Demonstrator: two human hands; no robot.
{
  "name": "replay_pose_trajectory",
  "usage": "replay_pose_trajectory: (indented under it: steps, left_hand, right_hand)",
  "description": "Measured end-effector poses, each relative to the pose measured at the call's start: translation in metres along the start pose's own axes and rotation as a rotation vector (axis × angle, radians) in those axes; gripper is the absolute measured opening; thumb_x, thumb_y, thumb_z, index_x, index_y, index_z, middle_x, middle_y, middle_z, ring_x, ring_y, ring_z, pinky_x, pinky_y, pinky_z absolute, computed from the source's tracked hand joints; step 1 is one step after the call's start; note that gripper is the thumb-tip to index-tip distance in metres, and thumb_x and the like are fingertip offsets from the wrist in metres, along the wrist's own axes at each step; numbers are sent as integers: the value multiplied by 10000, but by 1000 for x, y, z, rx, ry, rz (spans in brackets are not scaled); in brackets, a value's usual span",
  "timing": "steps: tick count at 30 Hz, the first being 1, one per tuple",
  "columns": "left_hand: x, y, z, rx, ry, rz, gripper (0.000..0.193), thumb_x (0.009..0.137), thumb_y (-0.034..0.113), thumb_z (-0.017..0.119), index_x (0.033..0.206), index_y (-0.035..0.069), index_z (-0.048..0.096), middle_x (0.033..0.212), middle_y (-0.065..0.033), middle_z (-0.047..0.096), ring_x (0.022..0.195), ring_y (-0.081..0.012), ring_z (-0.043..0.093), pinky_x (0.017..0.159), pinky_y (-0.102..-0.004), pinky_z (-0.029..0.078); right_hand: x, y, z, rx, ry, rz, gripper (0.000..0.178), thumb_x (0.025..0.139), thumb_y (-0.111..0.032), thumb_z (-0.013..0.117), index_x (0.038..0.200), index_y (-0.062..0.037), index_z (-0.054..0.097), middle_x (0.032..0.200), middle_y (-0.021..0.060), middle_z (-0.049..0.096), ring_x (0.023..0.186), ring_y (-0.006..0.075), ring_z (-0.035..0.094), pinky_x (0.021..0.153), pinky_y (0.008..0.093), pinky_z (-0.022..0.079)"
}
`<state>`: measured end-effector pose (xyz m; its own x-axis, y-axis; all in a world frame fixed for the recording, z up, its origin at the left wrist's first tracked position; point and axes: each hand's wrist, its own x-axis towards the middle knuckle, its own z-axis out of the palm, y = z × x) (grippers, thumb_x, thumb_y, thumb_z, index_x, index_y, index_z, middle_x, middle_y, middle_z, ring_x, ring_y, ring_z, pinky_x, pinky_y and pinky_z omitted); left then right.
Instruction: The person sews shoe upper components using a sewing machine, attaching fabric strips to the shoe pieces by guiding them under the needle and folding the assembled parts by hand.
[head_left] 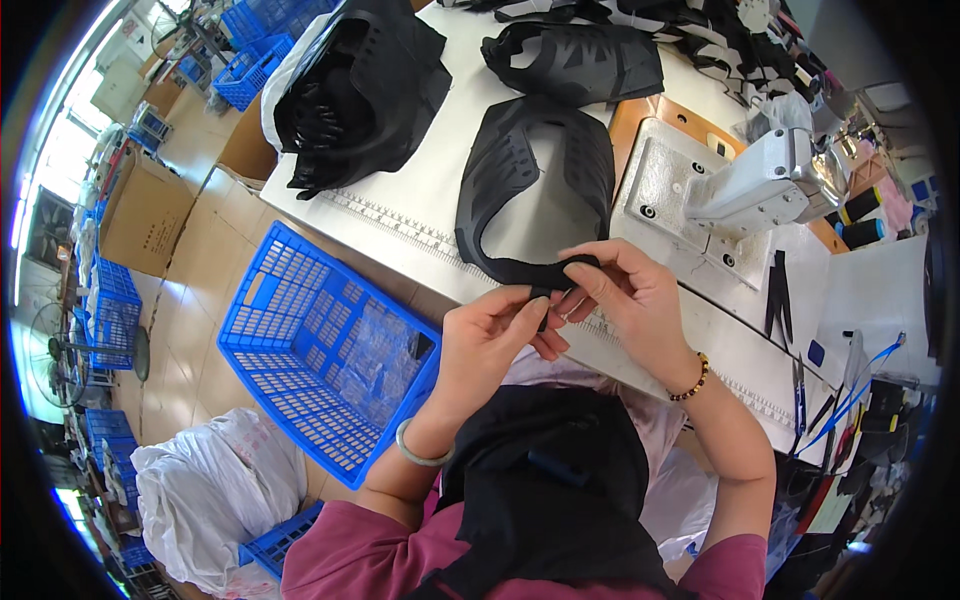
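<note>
A black shoe upper [487, 185] lies on the white table, its heel edge curving out toward me over the front. My left hand [490, 340] pinches this edge, with a small dark tab or fold showing between thumb and fingers. Close beside it, my right hand [628, 298] grips the same rim with thumb on top and fingers beneath. Both hands are closed on the upper, and the fingertips under it are partly hidden. Behind it rests another black upper [585, 65]. To the left stands a stack of black uppers [365, 100].
A sewing machine [750, 185] stands right of the uppers. Scissors [798, 395] and black strips [778, 300] lie at the table's right. A measuring tape [400, 228] runs along the front edge. Below left is a blue crate [300, 400] with clear plastic inside, near a white sack [215, 490].
</note>
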<state>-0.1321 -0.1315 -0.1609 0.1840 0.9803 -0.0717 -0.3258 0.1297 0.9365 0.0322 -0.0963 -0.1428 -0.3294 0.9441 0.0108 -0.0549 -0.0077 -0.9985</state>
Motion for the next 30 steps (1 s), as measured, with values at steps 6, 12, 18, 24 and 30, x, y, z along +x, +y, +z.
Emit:
replay_pose_trajectory:
  steps: [6, 12, 18, 24, 30]
  left_hand:
    - [2, 0, 2, 53, 13, 13, 202, 876, 44, 527, 1012, -98, 576, 791, -115, 617, 676, -181, 632, 573, -254, 515]
    - [3, -1, 3, 105, 40, 44, 169, 863, 2, 502, 964, -89, 603, 743, -116, 611, 614, -180, 624, 531, -242, 499]
    - [4, 3, 5, 101, 53, 46, 174, 853, -9, 502, 967, -93, 602, 715, -115, 606, 591, -174, 614, 508, -238, 490]
    - [4, 2, 6, -9, 23, 49, 171, 854, 9, 497, 944, -91, 603, 703, -122, 601, 558, -175, 596, 490, -239, 483]
    - [4, 4, 8, -35, 23, 47, 178, 867, 27, 489, 951, -90, 595, 713, -120, 598, 563, -178, 596, 482, -244, 482]
  right_hand:
    - [0, 3, -2, -36, 15, -67, 159, 873, -85, 549, 1001, 6, 571, 795, 50, 629, 700, 81, 600, 622, 209, 499]
    - [0, 4, -3, -7, 17, -87, 155, 879, -90, 543, 999, 5, 569, 790, 52, 630, 698, 81, 600, 622, 211, 497]
    - [-1, 2, -2, 23, 26, -86, 155, 882, -89, 541, 1000, 8, 564, 781, 54, 631, 681, 79, 599, 614, 206, 490]
    - [-3, 0, -2, 73, 21, -93, 156, 880, -92, 548, 1001, 5, 565, 766, 51, 630, 659, 69, 589, 605, 196, 481]
    - [-3, 0, -2, 43, 28, -121, 152, 879, -93, 550, 1000, -4, 569, 753, 38, 625, 638, 54, 573, 586, 185, 468]
